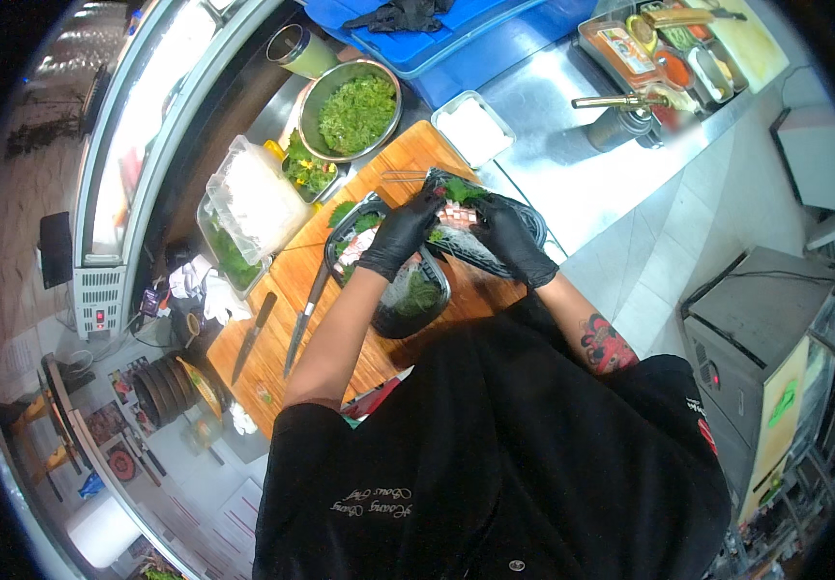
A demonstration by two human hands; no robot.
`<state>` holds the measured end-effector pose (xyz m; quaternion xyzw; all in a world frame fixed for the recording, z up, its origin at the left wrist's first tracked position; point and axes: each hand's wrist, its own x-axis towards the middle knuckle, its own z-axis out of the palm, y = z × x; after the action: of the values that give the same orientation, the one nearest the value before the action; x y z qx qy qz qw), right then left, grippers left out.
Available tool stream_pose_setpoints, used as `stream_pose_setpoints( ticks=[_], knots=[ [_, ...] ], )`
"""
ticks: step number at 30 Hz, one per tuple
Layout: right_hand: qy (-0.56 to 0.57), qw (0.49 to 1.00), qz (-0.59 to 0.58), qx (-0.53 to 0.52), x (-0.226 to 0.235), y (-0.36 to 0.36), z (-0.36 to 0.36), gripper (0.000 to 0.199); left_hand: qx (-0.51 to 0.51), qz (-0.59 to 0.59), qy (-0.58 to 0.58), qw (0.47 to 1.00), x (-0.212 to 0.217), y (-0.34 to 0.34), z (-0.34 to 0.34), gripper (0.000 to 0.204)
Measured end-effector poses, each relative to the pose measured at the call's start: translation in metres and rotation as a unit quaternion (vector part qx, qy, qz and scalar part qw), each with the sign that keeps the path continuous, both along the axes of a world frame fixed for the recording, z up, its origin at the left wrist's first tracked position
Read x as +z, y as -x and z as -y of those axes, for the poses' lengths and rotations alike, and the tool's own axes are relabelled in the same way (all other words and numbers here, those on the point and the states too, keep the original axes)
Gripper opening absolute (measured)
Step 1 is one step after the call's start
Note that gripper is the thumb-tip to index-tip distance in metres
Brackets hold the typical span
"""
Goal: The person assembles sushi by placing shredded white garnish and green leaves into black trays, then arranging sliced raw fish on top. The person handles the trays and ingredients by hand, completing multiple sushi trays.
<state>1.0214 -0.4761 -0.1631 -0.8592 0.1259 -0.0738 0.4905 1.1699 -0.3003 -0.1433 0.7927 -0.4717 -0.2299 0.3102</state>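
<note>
Both my hands wear black gloves and meet over a black plastic tray on a wooden cutting board. My left hand and my right hand pinch pale pink sliced fish lying in that tray beside a green leaf. A second black tray with green leaves and some fish sits under my left wrist, closer to me. Metal tongs or chopsticks lie on the board just beyond my left hand.
Two knives lie at the board's left. A metal bowl of shredded greens, a clear tub of leaves, a small herb container and a white rectangular dish stand behind. Sauce containers sit far right on the steel counter.
</note>
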Motion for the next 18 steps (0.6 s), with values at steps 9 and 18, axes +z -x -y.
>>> stream_pose_setpoints(
  ticks=[9, 18],
  knots=[
    [0.008, 1.0, 0.004, 0.024, -0.01, -0.002, 0.005, 0.035, -0.06, -0.008, -0.081, 0.995, 0.02, -0.009, 0.019, 0.055],
    [0.069, 0.997, 0.033, 0.027, -0.03, -0.009, 0.001, 0.036, 0.047, -0.234, -0.026, 0.971, -0.004, -0.001, 0.015, 0.049]
  ],
)
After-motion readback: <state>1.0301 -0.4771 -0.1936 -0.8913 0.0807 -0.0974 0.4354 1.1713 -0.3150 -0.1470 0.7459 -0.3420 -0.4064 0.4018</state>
